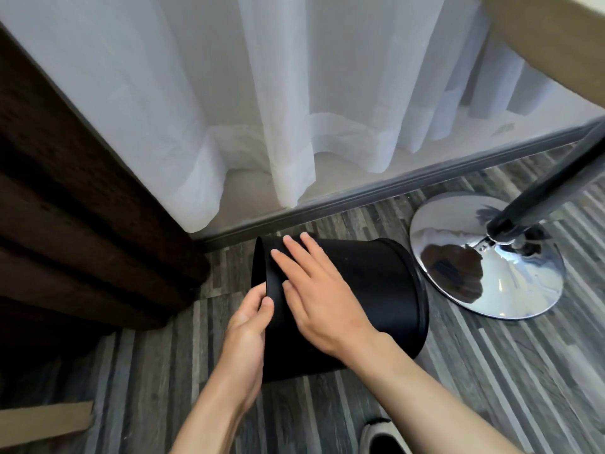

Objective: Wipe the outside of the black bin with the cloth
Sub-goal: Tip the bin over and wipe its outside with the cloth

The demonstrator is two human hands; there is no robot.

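Note:
The black bin (370, 283) is tipped on its side above the striped wood floor, one end to the left and the other to the right. My left hand (247, 322) grips the bin's left edge, thumb on the outside and fingers behind the edge. My right hand (314, 290) lies flat on the bin's upper side with fingers spread, holding nothing. No cloth shows anywhere in the head view.
A chrome round base (484, 257) with a black pole stands just right of the bin. White sheer curtains (262, 109) hang behind, and a dark brown curtain (65, 208) fills the left. A shoe (383, 437) and a cardboard piece (45, 421) lie near the bottom edge.

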